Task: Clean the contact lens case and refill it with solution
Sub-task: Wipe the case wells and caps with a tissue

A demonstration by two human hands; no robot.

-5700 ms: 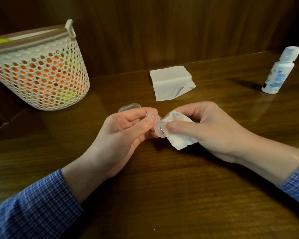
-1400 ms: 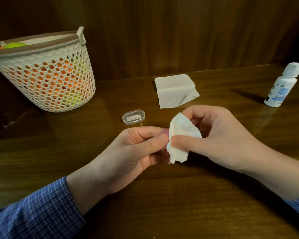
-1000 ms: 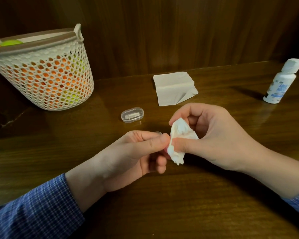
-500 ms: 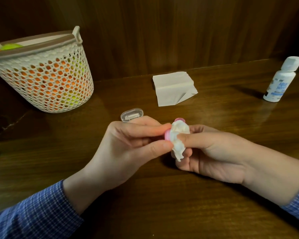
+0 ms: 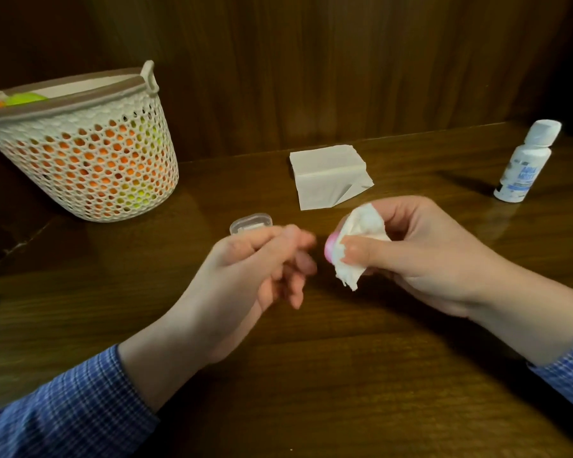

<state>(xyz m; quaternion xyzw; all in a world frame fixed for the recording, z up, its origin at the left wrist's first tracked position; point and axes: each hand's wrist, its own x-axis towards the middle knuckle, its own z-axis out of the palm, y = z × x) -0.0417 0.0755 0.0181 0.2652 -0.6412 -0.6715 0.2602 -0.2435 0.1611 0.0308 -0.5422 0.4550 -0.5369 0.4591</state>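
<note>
Head view: my right hand pinches a crumpled tissue around the pink lens case cap above the table; my left hand, blurred, hangs loosely curled, holding nothing.

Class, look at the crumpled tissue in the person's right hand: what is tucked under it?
A small pink piece peeks out at the left edge of the crumpled tissue, which the right hand pinches. Most of it is covered, so its full shape cannot be seen.

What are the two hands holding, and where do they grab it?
The right hand pinches a crumpled tissue wrapped over a small pink piece, thumb in front. The left hand is blurred and seems to hold nothing.
</note>
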